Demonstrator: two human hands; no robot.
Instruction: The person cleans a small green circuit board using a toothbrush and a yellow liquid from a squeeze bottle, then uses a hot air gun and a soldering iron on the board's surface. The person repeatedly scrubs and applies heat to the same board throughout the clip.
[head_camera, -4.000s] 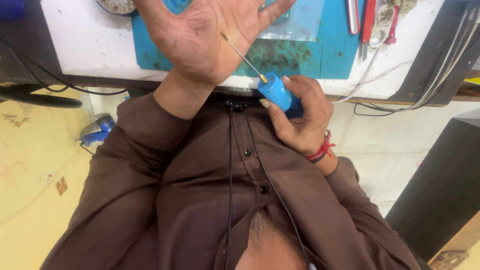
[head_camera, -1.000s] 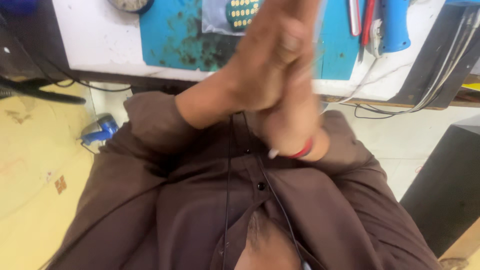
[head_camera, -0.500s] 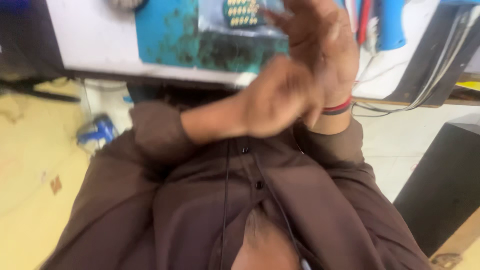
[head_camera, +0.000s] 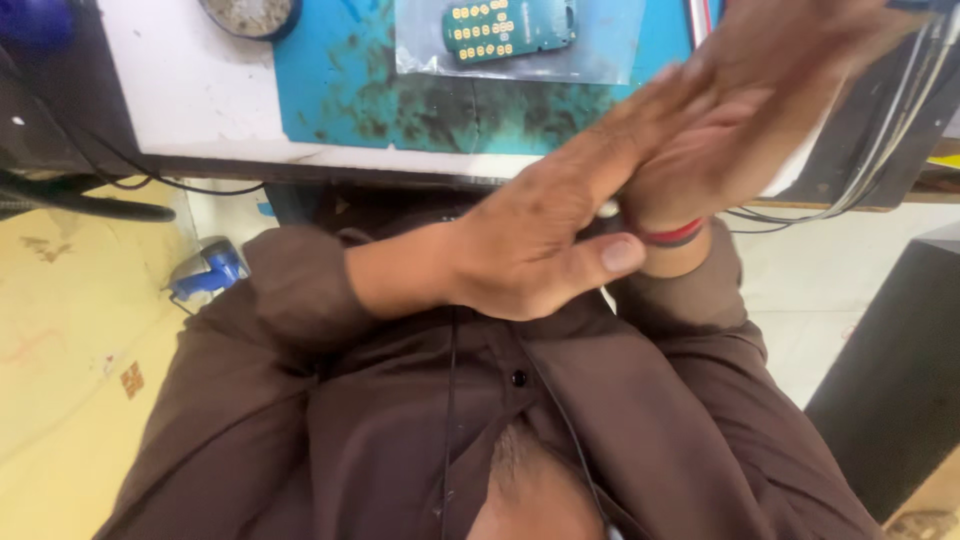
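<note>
My left hand (head_camera: 540, 240) and my right hand (head_camera: 740, 130) are pressed palm to palm in front of my chest, fingers stretched out flat. The right hand is blurred and wears a red thread band (head_camera: 668, 236) at the wrist. A tiny white speck shows between the palms; I cannot tell what it is. Beyond the hands, a green circuit board (head_camera: 510, 28) with gold keypad contacts lies in a clear plastic bag on a stained blue mat (head_camera: 400, 90).
The mat lies on a white table (head_camera: 180, 90) with a round dish (head_camera: 245, 15) at its far edge. Grey cables (head_camera: 905, 100) hang off the table's right side. A blue and grey object (head_camera: 205, 270) sits on the yellow floor at left. A dark cabinet (head_camera: 890, 380) stands right.
Four seconds ago my right hand held a blue-handled tool against my open left palm. The tool is out of my hands now, and the palms rub together, sliding up to the right.
</note>
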